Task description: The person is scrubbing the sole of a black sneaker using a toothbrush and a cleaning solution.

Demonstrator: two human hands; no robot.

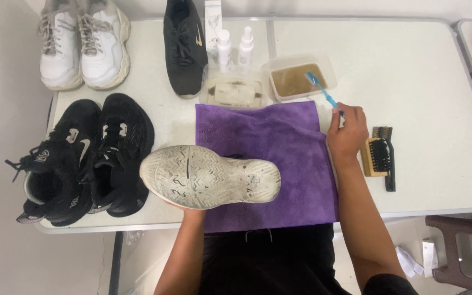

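Observation:
My left hand (pixel 188 210) holds a shoe (pixel 210 176) from below, its dirty whitish sole turned up over a purple cloth (pixel 279 136) spread on the white table (pixel 422 82). Only a bit of that hand shows under the sole. My right hand (pixel 347 133) grips a blue toothbrush (pixel 323 94) by the handle. The brush head dips into a clear tub of brownish water (pixel 296 79) just behind the cloth.
A second clear tub (pixel 231 92), two small white spray bottles (pixel 235 48) and a single black shoe (pixel 184 46) stand at the back. White sneakers (pixel 83 43) and black sneakers (pixel 83 158) sit on the left. Two brushes (pixel 381 157) lie right of my hand.

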